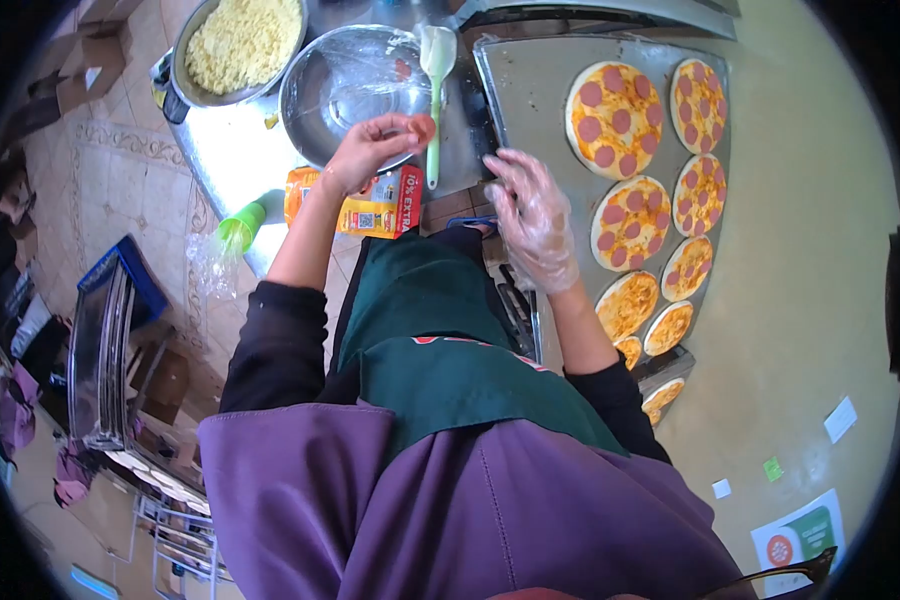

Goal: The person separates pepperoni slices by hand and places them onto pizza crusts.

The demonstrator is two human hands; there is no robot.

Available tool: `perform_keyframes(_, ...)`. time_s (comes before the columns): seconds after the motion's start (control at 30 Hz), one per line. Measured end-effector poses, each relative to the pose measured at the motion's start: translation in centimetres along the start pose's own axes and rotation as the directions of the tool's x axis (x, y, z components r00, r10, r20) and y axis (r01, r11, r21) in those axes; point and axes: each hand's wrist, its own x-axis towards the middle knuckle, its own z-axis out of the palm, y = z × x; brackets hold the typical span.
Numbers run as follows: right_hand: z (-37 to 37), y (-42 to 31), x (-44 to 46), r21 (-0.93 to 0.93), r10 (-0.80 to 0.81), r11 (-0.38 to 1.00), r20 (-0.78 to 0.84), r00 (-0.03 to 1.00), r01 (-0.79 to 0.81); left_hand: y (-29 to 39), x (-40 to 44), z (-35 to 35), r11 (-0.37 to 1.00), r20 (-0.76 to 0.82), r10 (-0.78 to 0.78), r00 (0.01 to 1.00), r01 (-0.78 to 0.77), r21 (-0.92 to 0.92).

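Note:
My left hand [370,152] is bare and pinches a small stack of reddish sausage slices [421,128] in its fingertips. It is over the near rim of a steel bowl [315,125] with clear plastic film inside. My right hand [533,215] wears a clear plastic glove; its fingers are apart and hold nothing. It hovers beside a large metal tray [530,110] of small pizzas. Nearest to that hand is a pizza topped with sausage slices [630,222]. Other pizzas, such as one closer to my body [627,303], show only sauce and cheese.
A green-handled spatula [435,95] rests across the bowl's right side. A bowl of grated cheese [245,45] stands at the upper left. A yellow-and-red packet [380,205] lies at the table's near edge, with a green cup [240,228] farther left. A wall [810,250] borders the tray's right.

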Motion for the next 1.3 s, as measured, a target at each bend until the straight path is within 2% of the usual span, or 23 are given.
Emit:
perform_keyframes(0.03, -0.4, -0.3, 0.8, -0.004, 0.007, 1.000, -0.019, 1.000, -0.007, 0.6, -0.8, 0.9, 1.000, 0.016, -0.004, 1.000, 0.004, 0.012)
perform_keyframes(0.1, -1.4, -0.7, 2.1, 0.161, -0.035, 0.987, 0.070, 0.997, 0.023, 1.4, -1.9, 2.7, 0.993, 0.299, 0.029, 0.954, 0.005, -0.114)
perform_keyframes(0.17, -1.9, -0.1, 2.5, 0.175, -0.058, 0.983, 0.034, 0.998, 0.051, 1.9, -2.4, 4.9, 0.993, 0.358, 0.012, 0.934, 0.032, -0.116)
perform_keyframes(0.23, -2.7, 0.5, 2.4, 0.222, -0.105, 0.971, 0.063, 0.993, 0.088, 2.7, -2.6, 7.3, 0.988, 0.476, -0.018, 0.879, 0.090, -0.129)
perform_keyframes(0.27, -3.2, 0.3, 2.0, 0.295, -0.064, 0.954, 0.042, 0.997, 0.049, 2.7, -2.6, 8.0, 0.990, 0.501, -0.023, 0.865, 0.091, -0.112)
perform_keyframes(0.3, -3.6, 0.7, 1.5, 0.289, -0.060, 0.956, 0.028, 0.998, 0.049, 2.6, -2.4, 8.7, 0.990, 0.513, -0.029, 0.858, 0.094, -0.102)
perform_keyframes(0.37, -4.2, 2.0, 0.3, 0.470, 0.071, 0.874, 0.122, 0.990, -0.121, 2.2, -1.9, 10.1, 0.995, 0.531, -0.072, 0.844, 0.098, -0.020)
perform_keyframes(0.4, -4.8, 1.8, -0.2, 0.470, 0.077, 0.875, 0.108, 0.991, -0.119, 2.1, -1.7, 10.8, 0.997, 0.550, -0.057, 0.833, 0.073, -0.007)
perform_keyframes(0.47, -6.2, 1.4, -1.4, 0.346, 0.213, 0.908, 0.108, 0.971, -0.237, 1.9, -1.2, 12.3, 0.998, 0.543, -0.063, 0.837, 0.047, 0.042)
perform_keyframes(0.5, -6.4, 2.2, -2.2, 0.347, 0.218, 0.907, 0.094, 0.971, -0.238, 1.7, -1.0, 13.1, 0.997, 0.528, -0.061, 0.847, 0.022, 0.081)
perform_keyframes(0.57, -6.1, 4.6, -4.1, 0.497, 0.271, 0.837, -0.014, 0.963, -0.228, 1.3, -0.6, 14.5, 0.994, 0.524, -0.071, 0.849, 0.013, 0.113)
perform_keyframes(0.6, -6.4, 5.0, -4.7, 0.497, 0.276, 0.838, -0.031, 0.961, -0.224, 1.1, -0.4, 15.4, 0.991, 0.514, -0.071, 0.855, 0.002, 0.133)
perform_keyframes(0.63, -6.7, 5.2, -5.4, 0.586, 0.324, 0.774, -0.041, 0.945, -0.239, 0.8, -0.2, 16.3, 0.989, 0.525, -0.081, 0.847, 0.005, 0.145)
perform_keyframes(0.67, -7.1, 5.4, -6.1, 0.670, 0.369, 0.701, -0.047, 0.928, -0.245, 0.6, -0.1, 17.4, 0.981, 0.531, -0.048, 0.846, -0.060, 0.184)
perform_keyframes(0.7, -7.5, 5.6, -6.7, 0.672, 0.376, 0.702, -0.067, 0.924, -0.237, 0.3, 0.0, 18.5, 0.967, 0.540, -0.015, 0.841, -0.125, 0.221)
perform_keyframes(0.8, -9.1, 6.1, -8.8, 0.713, 0.408, 0.682, -0.187, 0.893, -0.162, -0.3, -0.1, 22.1, 0.954, 0.535, -0.017, 0.844, -0.146, 0.260)
perform_keyframes(0.87, -10.4, 6.4, -10.3, 0.677, 0.497, 0.694, -0.205, 0.843, -0.244, -1.0, -0.3, 24.5, 0.938, 0.504, 0.006, 0.863, -0.180, 0.296)
perform_keyframes(0.9, -11.1, 6.7, -11.1, 0.681, 0.503, 0.693, -0.222, 0.835, -0.236, -1.6, -0.1, 25.5, 0.935, 0.517, -0.006, 0.856, -0.179, 0.307)
perform_keyframes(0.97, -12.4, 7.3, -12.5, 0.669, 0.494, 0.716, -0.284, 0.822, -0.200, -3.4, 0.4, 26.9, 0.936, 0.519, 0.079, 0.851, -0.242, 0.255)
perform_keyframes(1.03, -13.8, 7.7, -13.9, 0.710, 0.535, 0.677, -0.296, 0.791, -0.193, -4.7, 0.7, 28.3, 0.945, 0.516, 0.061, 0.855, -0.215, 0.244)
perform_keyframes(1.1, -15.1, 8.2, -15.0, 0.749, 0.575, 0.637, -0.304, 0.759, -0.182, -5.9, 0.8, 29.9, 0.989, 0.465, -0.058, 0.884, -0.012, 0.146)
perform_keyframes(1.17, -16.2, 8.8, -16.1, 0.665, 0.558, 0.715, -0.357, 0.749, -0.216, -7.2, 1.4, 31.3, 0.985, 0.479, -0.060, 0.876, -0.026, 0.171)
perform_keyframes(1.3, -17.6, 10.4, -18.5, 0.758, 0.609, 0.627, -0.335, 0.719, -0.179, -8.6, 1.8, 34.8, 0.978, 0.480, -0.065, 0.875, -0.040, 0.206)
